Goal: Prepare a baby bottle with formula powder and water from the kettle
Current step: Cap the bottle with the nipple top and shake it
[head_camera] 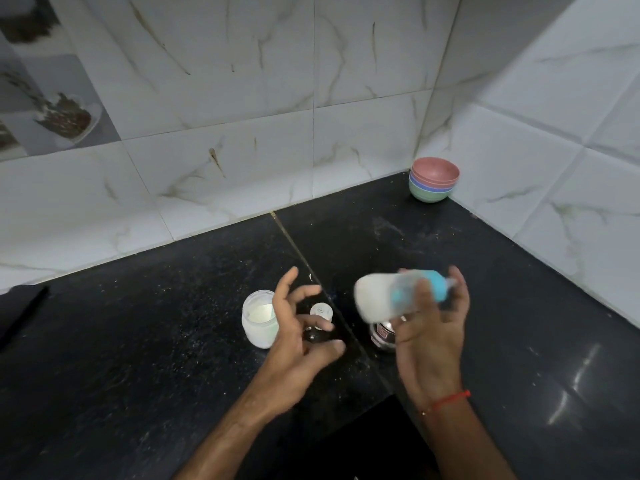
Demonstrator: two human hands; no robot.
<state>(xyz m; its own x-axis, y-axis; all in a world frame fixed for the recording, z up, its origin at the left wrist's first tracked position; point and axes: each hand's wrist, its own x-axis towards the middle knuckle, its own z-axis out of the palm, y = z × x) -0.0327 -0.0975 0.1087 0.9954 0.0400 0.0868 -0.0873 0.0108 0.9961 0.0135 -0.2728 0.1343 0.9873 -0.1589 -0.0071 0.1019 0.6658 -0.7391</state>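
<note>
I see the bottle (398, 294) lying sideways, teat rightward, clamped in the right grip (433, 323); left grip (301, 327) spread, empty.

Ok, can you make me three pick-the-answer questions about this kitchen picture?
1. Where is the stack of bowls?
A. back corner
B. beside the jar
C. in a hand

2. What colour is the top bowl?
A. pink
B. yellow
C. black

3. What is the right hand doing?
A. resting flat
B. holding the baby bottle
C. lifting the jar

Answers: 1 A, they sit where the walls meet. 2 A, its rim is pink. 3 B, its fingers wrap the sideways, blurred bottle while the left hand is open.
</note>
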